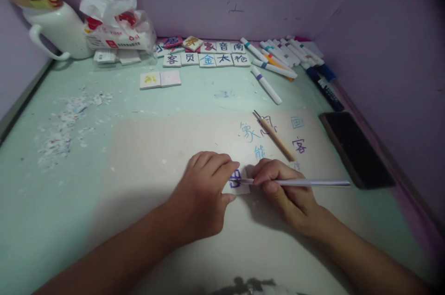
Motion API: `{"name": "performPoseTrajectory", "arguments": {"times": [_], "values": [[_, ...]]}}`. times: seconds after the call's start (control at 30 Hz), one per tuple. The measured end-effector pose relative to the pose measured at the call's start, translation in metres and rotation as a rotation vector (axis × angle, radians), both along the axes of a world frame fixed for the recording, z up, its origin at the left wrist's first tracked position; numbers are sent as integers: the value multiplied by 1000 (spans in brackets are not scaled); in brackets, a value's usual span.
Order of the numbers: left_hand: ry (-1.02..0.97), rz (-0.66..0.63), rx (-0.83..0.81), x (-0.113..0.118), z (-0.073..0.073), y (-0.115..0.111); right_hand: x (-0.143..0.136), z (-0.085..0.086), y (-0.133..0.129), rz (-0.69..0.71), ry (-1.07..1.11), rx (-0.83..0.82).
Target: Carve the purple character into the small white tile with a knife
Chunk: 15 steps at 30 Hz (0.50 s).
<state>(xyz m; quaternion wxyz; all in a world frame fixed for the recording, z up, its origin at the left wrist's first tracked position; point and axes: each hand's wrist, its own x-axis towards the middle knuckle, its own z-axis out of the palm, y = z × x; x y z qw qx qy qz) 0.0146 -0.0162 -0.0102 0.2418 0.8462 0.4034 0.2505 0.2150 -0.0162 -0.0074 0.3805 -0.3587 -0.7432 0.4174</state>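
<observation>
A small white square tile (245,189) with a purple character lies flat on the pale board (146,156). My left hand (205,193) is closed on the tile's left side, thumb at the near edge and fingers at the far edge. In my right hand (288,193) is a slim silver-handled carving knife (313,183), pinched near its blade end. Its tip touches or hovers just over the purple strokes; I cannot tell which. Beyond the right hand rests a wooden-handled carving tool (277,137) with a thin metal end.
Several lettered tiles (207,60) stand in rows at the back, with two paler tiles (160,79) nearer. Markers (266,85) lie back right, a black phone (356,149) at right. White shavings (66,123) spread at left, below a white jug (57,26) and tissue pack (120,33).
</observation>
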Motion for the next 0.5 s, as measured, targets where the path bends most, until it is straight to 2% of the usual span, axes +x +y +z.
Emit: {"name": "performPoseTrajectory", "arguments": {"times": [0.5], "values": [[15,1,-11,0,1,0,1,11,6,58,-148,41]]}}
